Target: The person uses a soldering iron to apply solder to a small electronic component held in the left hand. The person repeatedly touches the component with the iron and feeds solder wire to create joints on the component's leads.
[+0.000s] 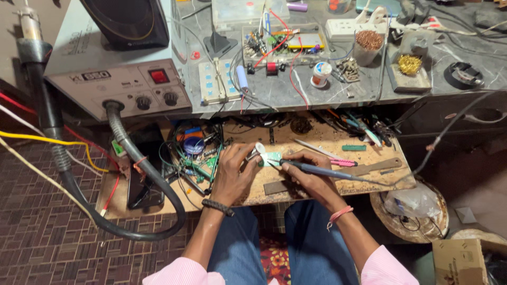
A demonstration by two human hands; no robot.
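- The wooden board [317, 138] at the frame's centre looked rough, scorched and matt.
- The small circuit board [273, 157] in the left hand [232, 171] was green with a dull sheen.
- The soldering iron [317, 170] in the right hand [311, 177] had a smooth blue plastic handle.
- The hose [138, 174] at left was ribbed black rubber or plastic.
- The station casing [100, 58] at upper left looked like painted grey metal, matt.
- The bench top [296, 92] above seemed scratched grey stone.

Cluttered grey workbench [296, 95], patterned brown floor [37, 232]

small green board [273, 157] partly hidden, perhaps blurred
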